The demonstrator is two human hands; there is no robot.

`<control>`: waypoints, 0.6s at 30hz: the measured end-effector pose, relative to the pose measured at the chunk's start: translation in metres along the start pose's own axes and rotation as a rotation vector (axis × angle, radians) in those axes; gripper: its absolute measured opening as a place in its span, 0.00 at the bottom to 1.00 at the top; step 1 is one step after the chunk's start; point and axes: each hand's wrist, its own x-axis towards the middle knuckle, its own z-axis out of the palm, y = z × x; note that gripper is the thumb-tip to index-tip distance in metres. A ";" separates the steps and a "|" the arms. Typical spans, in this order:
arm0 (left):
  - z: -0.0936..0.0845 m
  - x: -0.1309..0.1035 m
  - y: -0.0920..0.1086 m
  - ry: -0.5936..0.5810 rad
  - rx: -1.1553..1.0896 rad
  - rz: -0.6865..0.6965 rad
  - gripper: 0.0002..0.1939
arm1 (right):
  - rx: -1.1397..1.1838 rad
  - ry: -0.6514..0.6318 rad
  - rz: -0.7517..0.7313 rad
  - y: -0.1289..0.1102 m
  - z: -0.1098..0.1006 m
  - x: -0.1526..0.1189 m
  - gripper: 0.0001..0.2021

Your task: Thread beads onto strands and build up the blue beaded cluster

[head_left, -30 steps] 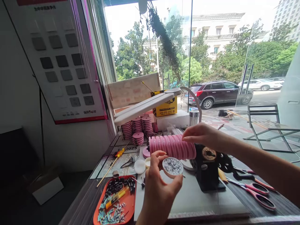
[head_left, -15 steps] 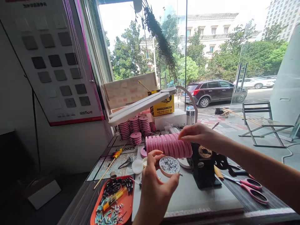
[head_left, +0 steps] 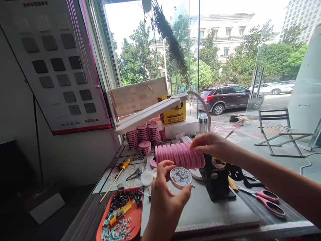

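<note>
Near the pink ribbed cylinder (head_left: 175, 156), our left hand (head_left: 167, 197) is rim-gripping a round white bead cup (head_left: 181, 176), likely light, spillable; our right hand (head_left: 212, 144), at the cylinder's top, is pinching narrowly.

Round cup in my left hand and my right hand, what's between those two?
In the head view, the row of pink spools lies between the round cup and your right hand, whose fingertips are at the spools' upper edge.

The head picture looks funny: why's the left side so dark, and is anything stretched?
Head view: daylight enters through the window, washing the sky nearly white, while the wall poster sits in shadow; it slants, probably from wide-lens stretching.
</note>
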 end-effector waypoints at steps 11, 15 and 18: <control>-0.001 -0.004 0.004 -0.095 0.026 0.030 0.21 | -0.465 -0.211 -0.141 -0.059 0.033 -0.028 0.08; 0.001 -0.004 0.003 -0.083 0.023 0.060 0.21 | -0.561 -0.280 -0.126 -0.065 0.046 -0.025 0.07; 0.001 -0.003 0.002 -0.086 0.034 0.068 0.19 | -0.573 -0.298 -0.139 -0.065 0.047 -0.023 0.07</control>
